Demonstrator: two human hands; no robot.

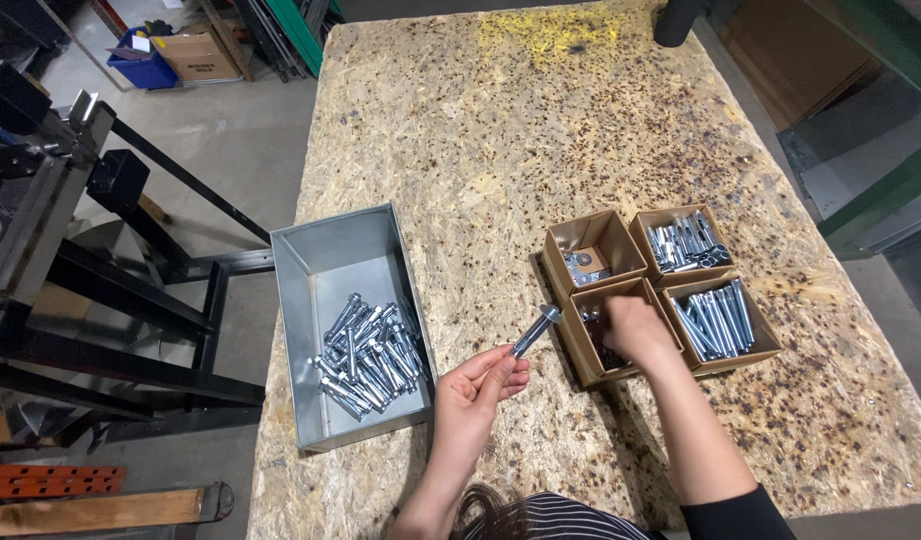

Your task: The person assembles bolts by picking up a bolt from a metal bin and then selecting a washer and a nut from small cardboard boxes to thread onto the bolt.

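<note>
Our left hand (478,392) pinching a bolt (537,330) at its fingertips, our right hand (633,330) dipped into a cardboard box (587,352), fingers hidden, grip unclear, metal tray (326,262) of bolts beyond the left fingers.

Four cardboard boxes (593,243), one metal tray (326,262), two hands (478,393), and one held bolt (536,331).

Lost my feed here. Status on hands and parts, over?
Left hand pinches a silver bolt, held up over the table. Right hand down in a cardboard box; its grip is hidden. Nothing between them.
</note>
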